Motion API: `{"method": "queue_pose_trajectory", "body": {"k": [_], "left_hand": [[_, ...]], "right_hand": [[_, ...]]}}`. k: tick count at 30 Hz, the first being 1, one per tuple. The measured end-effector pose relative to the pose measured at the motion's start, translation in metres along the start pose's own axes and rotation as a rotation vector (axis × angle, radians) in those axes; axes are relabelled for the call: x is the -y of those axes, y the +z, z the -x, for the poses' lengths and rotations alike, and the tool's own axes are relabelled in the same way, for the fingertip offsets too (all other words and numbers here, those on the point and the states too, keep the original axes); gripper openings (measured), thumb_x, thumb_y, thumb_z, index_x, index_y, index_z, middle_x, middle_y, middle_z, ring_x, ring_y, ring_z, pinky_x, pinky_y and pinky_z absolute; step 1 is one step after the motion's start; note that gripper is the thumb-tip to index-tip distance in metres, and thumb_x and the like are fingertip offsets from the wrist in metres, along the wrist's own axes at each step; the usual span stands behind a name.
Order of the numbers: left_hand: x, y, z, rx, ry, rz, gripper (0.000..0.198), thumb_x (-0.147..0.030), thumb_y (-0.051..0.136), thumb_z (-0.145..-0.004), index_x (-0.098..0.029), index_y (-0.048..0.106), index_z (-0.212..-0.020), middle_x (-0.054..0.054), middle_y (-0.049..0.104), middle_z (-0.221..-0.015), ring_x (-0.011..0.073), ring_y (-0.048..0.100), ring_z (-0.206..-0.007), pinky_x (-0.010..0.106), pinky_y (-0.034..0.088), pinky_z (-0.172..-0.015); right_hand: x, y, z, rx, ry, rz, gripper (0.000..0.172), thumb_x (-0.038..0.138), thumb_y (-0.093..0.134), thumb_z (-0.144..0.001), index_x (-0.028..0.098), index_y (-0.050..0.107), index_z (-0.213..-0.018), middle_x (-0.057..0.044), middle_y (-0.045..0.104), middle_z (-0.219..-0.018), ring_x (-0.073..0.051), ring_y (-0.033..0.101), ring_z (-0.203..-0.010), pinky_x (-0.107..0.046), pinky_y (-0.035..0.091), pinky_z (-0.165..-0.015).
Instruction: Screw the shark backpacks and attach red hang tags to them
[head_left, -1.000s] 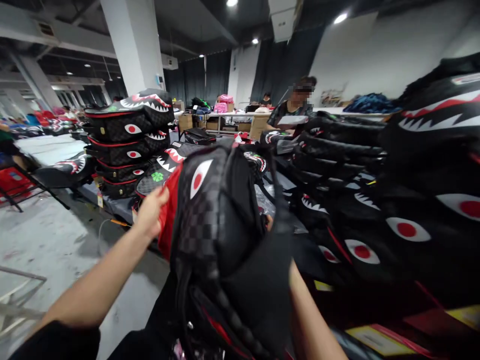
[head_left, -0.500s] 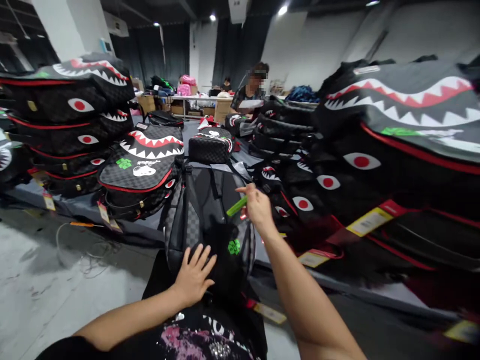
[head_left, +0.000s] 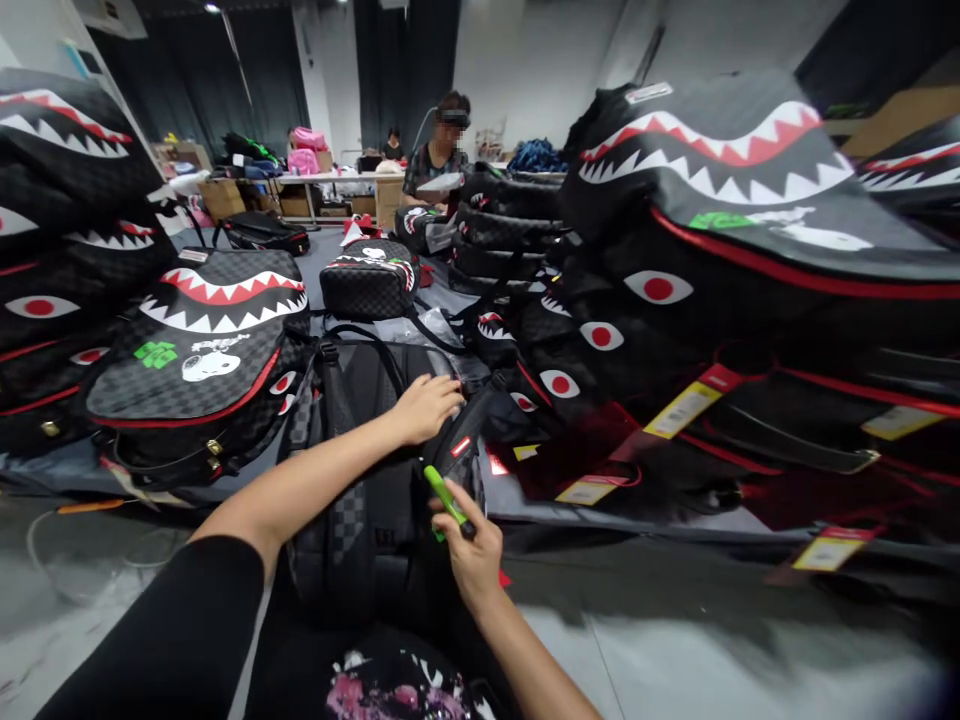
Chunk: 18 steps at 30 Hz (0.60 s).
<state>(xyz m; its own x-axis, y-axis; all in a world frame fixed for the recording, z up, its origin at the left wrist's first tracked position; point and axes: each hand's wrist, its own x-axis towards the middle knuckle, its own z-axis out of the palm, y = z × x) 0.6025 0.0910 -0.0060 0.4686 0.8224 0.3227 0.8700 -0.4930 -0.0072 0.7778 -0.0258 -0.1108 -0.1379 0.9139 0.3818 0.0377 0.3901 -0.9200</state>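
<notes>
A black and grey checkered backpack (head_left: 349, 525) lies in front of me with its straps facing up. My left hand (head_left: 429, 408) reaches across it, its bent fingers closed on the upper right part beside a shoulder strap (head_left: 461, 440) with a small red label. Lower down on the right, my right hand (head_left: 471, 545) grips a slim bright green tool (head_left: 442, 492) with a dark end, held over the strap. The tool's exact kind cannot be made out.
Backpacks with shark-mouth prints stand stacked at right (head_left: 705, 220) and left (head_left: 67, 230). One printed backpack (head_left: 202, 350) lies close by on the left; a small checkered bag (head_left: 367, 285) sits ahead. Tags (head_left: 682, 408) hang from the right stack. Another person (head_left: 439, 150) works beyond.
My left hand has gone from lying spread on the near part of the backpack to its upper right. The right hand, with the green tool, has come down and nearer. The view has turned right.
</notes>
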Motion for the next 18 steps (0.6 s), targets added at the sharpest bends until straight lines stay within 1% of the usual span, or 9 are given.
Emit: {"method": "queue_pose_trajectory", "body": {"k": [2,3,6,9,10,12,15,16,18], "left_hand": [[0.017,0.014,-0.037,0.101,0.090,-0.104,0.035,-0.039,0.048,-0.094,-0.012,0.067,-0.105,0.014,0.067,-0.112,0.0266,0.059,-0.111,0.043,0.040,-0.098],[0.022,0.018,-0.048,0.148,0.134,-0.147,0.040,-0.044,0.048,-0.093,-0.010,0.068,-0.101,0.015,0.069,-0.106,0.0273,0.061,-0.105,0.043,0.041,-0.094],[0.030,0.014,-0.056,0.294,0.213,-0.226,0.046,-0.047,0.041,-0.095,-0.011,0.071,-0.093,0.014,0.071,-0.093,0.0261,0.065,-0.089,0.037,0.042,-0.078],[0.029,-0.011,-0.037,0.405,0.168,-0.248,0.046,-0.044,0.038,-0.097,-0.014,0.072,-0.086,0.012,0.073,-0.086,0.0224,0.067,-0.079,0.031,0.037,-0.066],[0.026,-0.023,-0.027,0.400,0.150,-0.248,0.046,-0.043,0.038,-0.097,-0.015,0.071,-0.083,0.011,0.073,-0.084,0.0213,0.066,-0.076,0.030,0.035,-0.063],[0.016,-0.046,-0.004,0.326,0.138,-0.255,0.047,-0.043,0.038,-0.098,-0.014,0.070,-0.079,0.010,0.072,-0.079,0.0199,0.065,-0.073,0.030,0.032,-0.061],[-0.004,-0.071,0.026,0.218,0.219,-0.265,0.044,-0.042,0.040,-0.097,-0.014,0.067,-0.074,0.009,0.068,-0.074,0.0195,0.062,-0.070,0.032,0.030,-0.060],[-0.008,-0.075,0.033,0.203,0.256,-0.259,0.042,-0.041,0.042,-0.096,-0.015,0.066,-0.073,0.008,0.068,-0.074,0.0195,0.061,-0.070,0.033,0.030,-0.060],[-0.013,-0.077,0.041,0.189,0.309,-0.248,0.038,-0.040,0.047,-0.094,-0.016,0.064,-0.071,0.007,0.067,-0.073,0.0194,0.059,-0.071,0.034,0.031,-0.063]], "right_hand": [[0.005,-0.001,0.007,-0.036,-0.085,0.005,0.034,0.024,0.064,-0.087,0.023,0.063,-0.121,-0.003,0.073,-0.083,-0.015,0.067,-0.065,-0.030,0.058,-0.065],[0.009,-0.001,0.008,-0.067,-0.129,0.020,0.034,0.020,0.064,-0.087,0.023,0.063,-0.121,-0.003,0.072,-0.084,-0.015,0.067,-0.067,-0.030,0.058,-0.065],[0.022,0.012,0.003,-0.123,-0.232,0.053,0.040,0.011,0.062,-0.086,0.024,0.059,-0.124,-0.006,0.070,-0.099,-0.017,0.069,-0.086,-0.034,0.058,-0.080],[0.025,0.035,-0.006,-0.085,-0.311,0.011,0.049,0.006,0.054,-0.088,0.026,0.051,-0.132,-0.007,0.069,-0.106,-0.020,0.067,-0.101,-0.041,0.056,-0.090],[0.023,0.041,-0.008,-0.050,-0.356,0.009,0.052,0.004,0.052,-0.088,0.026,0.049,-0.135,-0.008,0.068,-0.109,-0.021,0.065,-0.107,-0.043,0.055,-0.093],[0.013,0.046,-0.007,0.042,-0.504,0.037,0.061,0.000,0.050,-0.086,0.026,0.044,-0.140,-0.012,0.064,-0.121,-0.024,0.059,-0.118,-0.046,0.055,-0.094],[-0.009,0.033,0.006,0.152,-0.710,0.111,0.071,-0.006,0.051,-0.081,0.023,0.039,-0.145,-0.016,0.055,-0.135,-0.028,0.054,-0.125,-0.046,0.057,-0.091],[-0.015,0.026,0.011,0.168,-0.725,0.131,0.073,-0.007,0.051,-0.080,0.022,0.038,-0.146,-0.017,0.054,-0.136,-0.029,0.053,-0.126,-0.047,0.058,-0.091],[-0.021,0.016,0.021,0.163,-0.679,0.151,0.073,-0.007,0.051,-0.079,0.020,0.039,-0.146,-0.017,0.055,-0.135,-0.029,0.054,-0.124,-0.047,0.058,-0.090]]}}
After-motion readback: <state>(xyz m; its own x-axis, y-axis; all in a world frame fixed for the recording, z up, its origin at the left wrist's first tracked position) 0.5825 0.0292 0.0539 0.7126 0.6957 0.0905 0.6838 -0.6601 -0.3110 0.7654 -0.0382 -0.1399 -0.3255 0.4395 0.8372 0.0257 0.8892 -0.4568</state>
